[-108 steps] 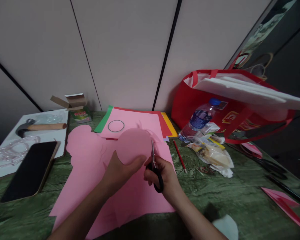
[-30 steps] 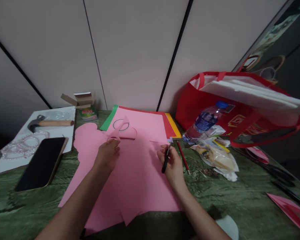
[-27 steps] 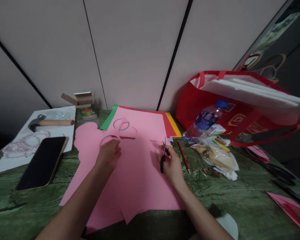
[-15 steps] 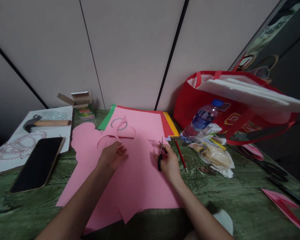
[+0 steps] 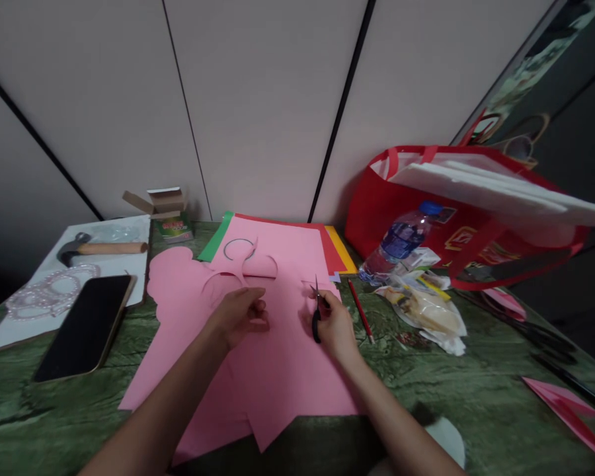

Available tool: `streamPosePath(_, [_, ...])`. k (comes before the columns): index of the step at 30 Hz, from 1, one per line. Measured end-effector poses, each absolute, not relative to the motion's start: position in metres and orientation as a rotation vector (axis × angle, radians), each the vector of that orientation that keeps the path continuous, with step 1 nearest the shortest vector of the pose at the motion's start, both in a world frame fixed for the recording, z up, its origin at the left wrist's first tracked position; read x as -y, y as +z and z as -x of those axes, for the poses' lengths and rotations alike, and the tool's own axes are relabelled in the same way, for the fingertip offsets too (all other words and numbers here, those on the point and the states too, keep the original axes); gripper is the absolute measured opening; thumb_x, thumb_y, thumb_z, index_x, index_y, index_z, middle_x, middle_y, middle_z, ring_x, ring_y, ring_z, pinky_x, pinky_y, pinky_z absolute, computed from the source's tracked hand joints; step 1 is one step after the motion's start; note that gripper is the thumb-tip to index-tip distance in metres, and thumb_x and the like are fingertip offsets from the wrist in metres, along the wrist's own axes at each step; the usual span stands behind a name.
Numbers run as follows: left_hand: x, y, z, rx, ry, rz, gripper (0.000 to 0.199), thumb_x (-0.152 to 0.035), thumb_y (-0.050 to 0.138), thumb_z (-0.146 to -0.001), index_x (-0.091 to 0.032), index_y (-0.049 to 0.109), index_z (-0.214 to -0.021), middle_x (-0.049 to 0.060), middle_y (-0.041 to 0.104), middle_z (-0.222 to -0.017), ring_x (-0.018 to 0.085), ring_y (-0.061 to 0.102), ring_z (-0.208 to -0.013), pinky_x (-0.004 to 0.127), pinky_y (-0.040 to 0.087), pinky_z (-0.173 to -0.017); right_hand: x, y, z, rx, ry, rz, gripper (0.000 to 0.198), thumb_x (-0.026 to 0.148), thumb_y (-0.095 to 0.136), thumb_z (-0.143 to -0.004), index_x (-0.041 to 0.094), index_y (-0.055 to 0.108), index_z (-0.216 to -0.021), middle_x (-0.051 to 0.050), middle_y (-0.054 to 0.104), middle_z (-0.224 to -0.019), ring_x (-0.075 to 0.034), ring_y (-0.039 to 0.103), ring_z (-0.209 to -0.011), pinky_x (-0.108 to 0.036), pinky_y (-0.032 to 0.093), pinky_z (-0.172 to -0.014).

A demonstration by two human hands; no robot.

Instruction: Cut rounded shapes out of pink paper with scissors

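Observation:
A large pink paper sheet [image 5: 277, 370] with cut-out edges lies on the green marble table [image 5: 426, 396]. My left hand [image 5: 240, 316] rests on the sheet near its middle, fingers curled on the paper. My right hand [image 5: 333, 324] grips small black-handled scissors [image 5: 317, 311], blades pointing up and away, just over the sheet's right part. Curled pink offcuts [image 5: 258, 264] lie beyond my hands, next to a thin ring [image 5: 238, 248] on a stack of coloured paper [image 5: 327, 248].
A black phone [image 5: 86, 324], bead strings [image 5: 49, 291] and a hammer [image 5: 102, 248] lie at left near a small open box [image 5: 166, 211]. A red pencil [image 5: 359, 309], water bottle [image 5: 401, 241], wrappers [image 5: 421, 307] and red bag [image 5: 456, 218] stand at right. Pink scraps [image 5: 565, 403] lie far right.
The round pink piece I was cutting 3.6 s ago is out of my hands. My left hand slid right along the sheet toward the right hand; the scissors turned blades-up.

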State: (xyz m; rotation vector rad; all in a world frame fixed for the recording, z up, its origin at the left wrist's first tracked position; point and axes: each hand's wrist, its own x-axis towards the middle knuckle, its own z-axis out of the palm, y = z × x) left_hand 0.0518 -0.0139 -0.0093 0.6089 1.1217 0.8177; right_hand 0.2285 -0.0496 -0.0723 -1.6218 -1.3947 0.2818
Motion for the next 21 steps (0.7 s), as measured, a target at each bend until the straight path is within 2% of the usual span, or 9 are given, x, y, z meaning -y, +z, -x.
streamPosePath(6, [0.016, -0.016, -0.06, -1.103, 0.927, -0.566, 0.02, -0.012, 0.058, -0.072, -0.015, 0.048, -0.055, -0.004, 0.046, -0.042, 0.009, 0.044, -0.04, 0.029, 0.049, -0.047, 0.049, -0.071, -0.229, 1.329, 0.371, 1.627, 0.025, 0.025, 0.06, -0.062, 0.014, 0.061, -0.085, 0.004, 0.047, -0.056, -0.014, 0.041, -0.047, -0.023, 0.032, -0.044])
streamPosePath(10, [0.019, -0.017, -0.069, -1.1, 0.999, -0.525, 0.03, -0.01, 0.049, -0.08, -0.017, 0.044, -0.051, -0.006, 0.04, -0.042, 0.007, 0.041, -0.041, 0.031, 0.054, -0.062, 0.049, -0.074, -0.229, 1.286, 0.428, 1.598, 0.024, 0.026, 0.061, -0.064, 0.014, 0.061, -0.086, 0.004, 0.047, -0.057, -0.014, 0.041, -0.049, -0.024, 0.033, -0.046])
streamPosePath(13, [0.023, -0.014, -0.075, -1.113, 0.979, -0.553, 0.03, -0.01, 0.049, -0.081, -0.018, 0.045, -0.053, -0.005, 0.042, -0.046, 0.007, 0.047, -0.046, 0.029, 0.054, -0.07, 0.049, -0.075, -0.227, 1.234, 0.448, 1.567, 0.025, 0.027, 0.06, -0.066, 0.015, 0.059, -0.088, 0.001, 0.052, -0.064, -0.016, 0.046, -0.055, -0.026, 0.038, -0.053])
streamPosePath(17, [0.035, -0.006, -0.075, -1.009, 0.763, -0.803, 0.014, -0.018, 0.066, -0.071, -0.014, 0.057, -0.06, 0.002, 0.059, -0.061, 0.012, 0.058, -0.063, 0.027, 0.051, -0.071, 0.048, -0.075, -0.223, 1.131, 0.451, 1.517, 0.027, 0.03, 0.059, -0.068, 0.015, 0.057, -0.09, -0.005, 0.059, -0.081, -0.019, 0.053, -0.069, -0.031, 0.043, -0.065])
streamPosePath(19, [0.04, -0.005, -0.071, -0.946, 0.589, -0.999, 0.013, -0.016, 0.074, -0.059, -0.011, 0.063, -0.063, 0.002, 0.063, -0.061, 0.013, 0.058, -0.061, 0.024, 0.047, -0.062, 0.048, -0.074, -0.222, 1.081, 0.458, 1.493, 0.027, 0.031, 0.06, -0.067, 0.015, 0.056, -0.09, -0.006, 0.059, -0.082, -0.02, 0.054, -0.069, -0.032, 0.043, -0.066])
streamPosePath(21, [0.043, -0.007, -0.066, -0.922, 0.453, -1.157, 0.017, -0.016, 0.077, -0.053, -0.012, 0.063, -0.06, 0.0, 0.064, -0.056, 0.013, 0.058, -0.057, 0.022, 0.042, -0.054, 0.047, -0.072, -0.22, 1.029, 0.465, 1.471, 0.028, 0.032, 0.061, -0.066, 0.015, 0.056, -0.088, -0.006, 0.059, -0.08, -0.02, 0.054, -0.069, -0.033, 0.043, -0.065])
